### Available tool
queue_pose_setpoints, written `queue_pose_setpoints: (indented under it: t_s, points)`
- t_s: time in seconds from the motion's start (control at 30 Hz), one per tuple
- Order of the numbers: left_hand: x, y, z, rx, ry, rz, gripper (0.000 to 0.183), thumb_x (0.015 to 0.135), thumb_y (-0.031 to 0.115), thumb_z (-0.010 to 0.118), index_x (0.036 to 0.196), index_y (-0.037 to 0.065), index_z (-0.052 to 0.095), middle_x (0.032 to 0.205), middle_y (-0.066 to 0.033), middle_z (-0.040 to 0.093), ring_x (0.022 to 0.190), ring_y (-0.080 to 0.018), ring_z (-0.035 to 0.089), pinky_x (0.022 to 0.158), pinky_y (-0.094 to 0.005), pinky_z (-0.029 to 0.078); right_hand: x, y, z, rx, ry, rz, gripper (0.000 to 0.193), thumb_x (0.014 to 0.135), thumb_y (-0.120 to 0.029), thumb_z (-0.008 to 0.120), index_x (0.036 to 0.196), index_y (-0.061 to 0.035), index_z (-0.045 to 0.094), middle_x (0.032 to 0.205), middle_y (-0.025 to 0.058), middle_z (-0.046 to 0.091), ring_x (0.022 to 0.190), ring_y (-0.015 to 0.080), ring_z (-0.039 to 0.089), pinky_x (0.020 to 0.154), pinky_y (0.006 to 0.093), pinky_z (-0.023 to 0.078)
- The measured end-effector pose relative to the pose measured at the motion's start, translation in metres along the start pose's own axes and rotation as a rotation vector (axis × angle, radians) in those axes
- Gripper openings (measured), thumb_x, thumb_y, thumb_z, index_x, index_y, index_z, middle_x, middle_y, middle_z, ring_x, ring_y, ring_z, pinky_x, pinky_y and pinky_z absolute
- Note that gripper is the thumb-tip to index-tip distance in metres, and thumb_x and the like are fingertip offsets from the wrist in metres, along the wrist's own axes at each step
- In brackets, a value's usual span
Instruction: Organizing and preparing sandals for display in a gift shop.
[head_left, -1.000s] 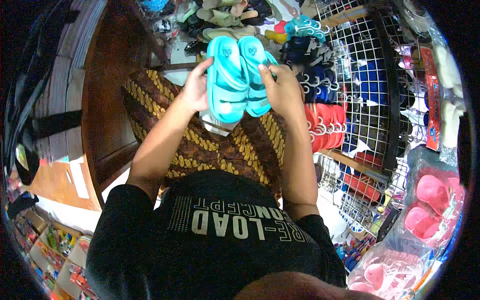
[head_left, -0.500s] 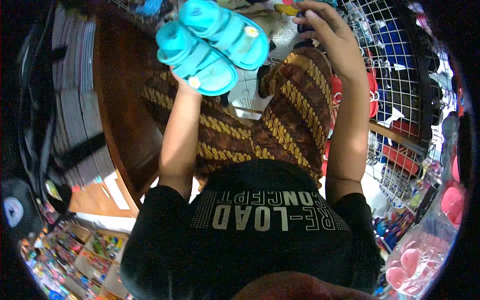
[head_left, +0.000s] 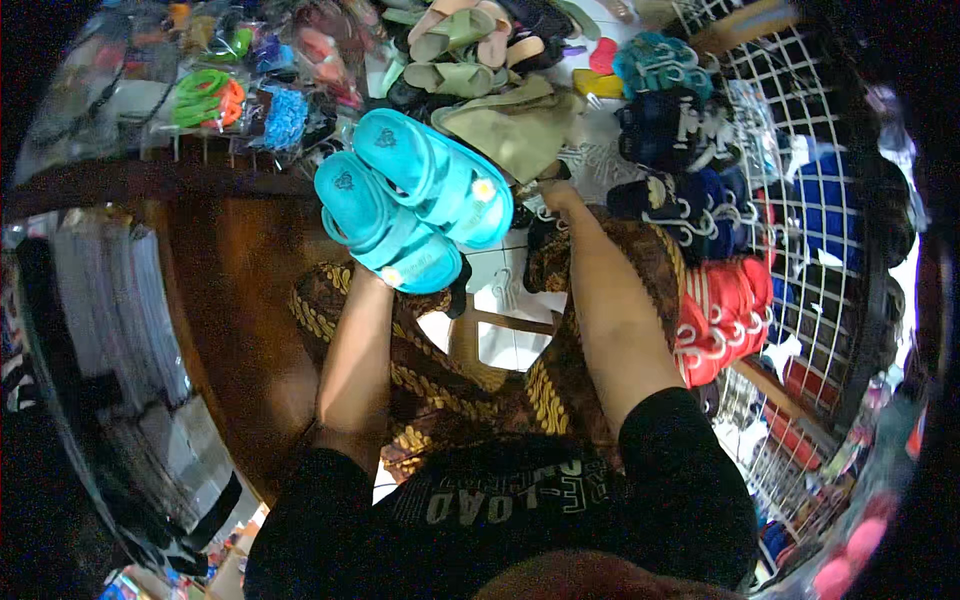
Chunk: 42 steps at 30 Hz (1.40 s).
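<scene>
A pair of turquoise strapped sandals (head_left: pixel 400 152), each with a small white flower, rests side by side, tilted, over my left hand (head_left: pixel 370 283). That hand grips them from below, and most of its fingers are hidden under the soles. To the right, my right hand (head_left: pixel 561 196) reaches forward over my knee with its fingers curled in. It is at the lower edge of an olive-green flat piece (head_left: pixel 515 125), whose kind I cannot make out. Dark shadow covers the fingertips, so what they hold is unclear.
Olive and pink slippers (head_left: pixel 455 40) are piled at the far middle. Dark blue hook-hung pieces (head_left: pixel 690 205) and red ones (head_left: pixel 725 315) hang along the white wire rack (head_left: pixel 815 190) on the right. At left stands a brown wooden panel (head_left: pixel 230 300); bagged goods (head_left: pixel 215 95) lie beyond it.
The view has tilted farther forward, showing more goods. My right hand, raised with spread fingers before, has come down and inward to the olive-green piece. The sandals stay in my left hand.
</scene>
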<state>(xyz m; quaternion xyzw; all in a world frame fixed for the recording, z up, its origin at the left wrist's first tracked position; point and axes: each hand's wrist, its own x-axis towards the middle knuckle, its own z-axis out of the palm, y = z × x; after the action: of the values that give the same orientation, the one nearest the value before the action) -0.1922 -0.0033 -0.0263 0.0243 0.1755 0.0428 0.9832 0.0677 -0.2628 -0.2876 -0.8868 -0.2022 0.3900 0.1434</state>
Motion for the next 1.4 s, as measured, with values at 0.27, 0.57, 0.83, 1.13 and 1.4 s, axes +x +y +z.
queue_pose_setpoints:
  t_s: [0.27,0.57,0.83,1.13,1.4]
  points:
    - [0.009,-0.011,-0.023,-0.04,0.093,-0.007,0.073,0.084,0.069,0.049,0.131,0.014,0.051,0.129,-0.0125,0.056,0.118,-0.0336,0.051,0.104,-0.0543,0.038,0.068,-0.016,0.033,1.397,-0.192,0.573,0.037,0.086,-0.033,0.069,0.117,-0.0152,0.062,0.123,0.0117,0.057,0.088,0.0306,0.064,0.067,0.0485,0.054]
    - [0.018,-0.018,-0.025,-0.038,0.103,-0.012,0.068,0.085,0.067,0.05,0.127,0.014,0.053,0.125,-0.0123,0.058,0.115,-0.0333,0.054,0.102,-0.0537,0.04,0.15,0.018,0.034,0.893,-0.096,0.45,0.02,0.085,-0.029,0.067,0.076,-0.0115,0.063,0.06,0.0079,0.056,0.053,0.0224,0.053,0.051,0.0403,0.047]
    - [0.019,-0.034,0.035,-0.068,-0.145,-0.05,0.065,0.085,0.065,0.05,0.124,0.014,0.056,0.122,-0.0122,0.061,0.111,-0.0331,0.056,0.1,-0.0532,0.042,-0.052,-0.111,-0.228,0.595,0.423,-0.273,0.039,0.079,-0.034,0.064,0.106,-0.0063,0.069,0.097,0.0153,0.071,0.082,0.0283,0.066,0.077,0.0369,0.05]
    - [-0.063,-0.075,0.1,0.073,-0.137,0.043,0.064,0.088,0.065,0.045,0.125,0.014,0.059,0.124,-0.0115,0.062,0.114,-0.0335,0.057,0.102,-0.0533,0.041,-0.454,-0.121,-0.254,1.371,0.695,-0.785,0.055,0.087,-0.023,0.057,0.136,-0.0022,0.042,0.13,0.0152,0.053,0.106,0.0299,0.061,0.09,0.042,0.051]
    - [-0.131,-0.171,0.069,0.08,-0.192,-0.207,0.065,0.094,0.063,0.038,0.122,0.007,0.058,0.116,-0.0112,0.064,0.103,-0.0266,0.063,0.094,-0.0446,0.051,-0.564,-0.091,-0.122,0.53,0.425,-0.332,0.062,0.079,-0.042,0.07,0.122,0.0004,0.055,0.121,0.0236,0.056,0.117,0.0392,0.052,0.103,0.0493,0.038]
